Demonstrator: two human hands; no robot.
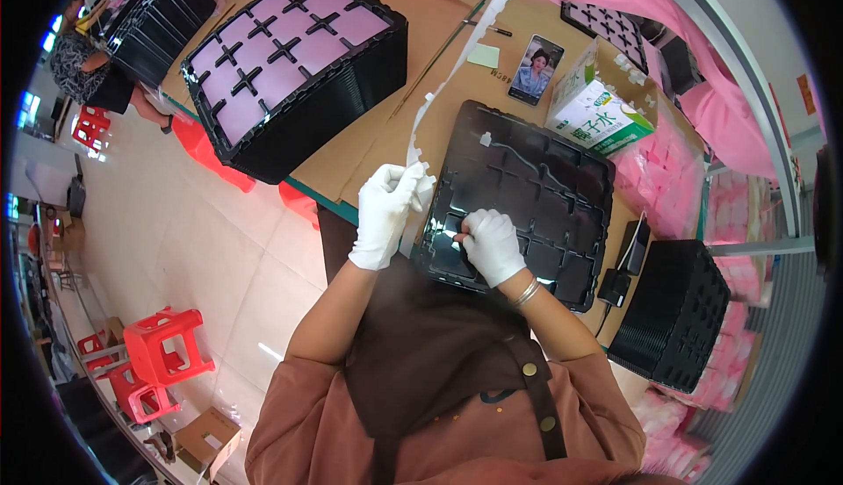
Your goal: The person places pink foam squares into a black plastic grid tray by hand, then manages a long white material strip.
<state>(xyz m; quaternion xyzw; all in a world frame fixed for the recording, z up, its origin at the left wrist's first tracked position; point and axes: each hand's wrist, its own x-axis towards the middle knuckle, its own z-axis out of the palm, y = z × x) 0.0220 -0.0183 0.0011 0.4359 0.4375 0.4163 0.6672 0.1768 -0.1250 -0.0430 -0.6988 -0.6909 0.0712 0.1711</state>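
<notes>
My left hand (pixel 385 215), in a white glove, is closed on a long white strip (pixel 463 62) with small tabs along its edge. The strip runs up past the top of the view. A black plastic tray (pixel 575 167) with shallow compartments lies in front of me. Over its near left part is my right hand (pixel 493 246), gloved in white with bare fingertips showing. Its fingers are curled in a pinch, and whatever they hold is hidden. A thin dark cable (pixel 527 162) with a pale connector rests across the tray's far part.
Left on the table stands a tall stack of black trays (pixel 342 94) topped with pink sheets. A phone (pixel 536 70) and an open carton (pixel 601 107) lie beyond the tray. More stacked trays (pixel 672 314) stand at right. Red stools (pixel 167 344) and another person (pixel 83 68) are at left.
</notes>
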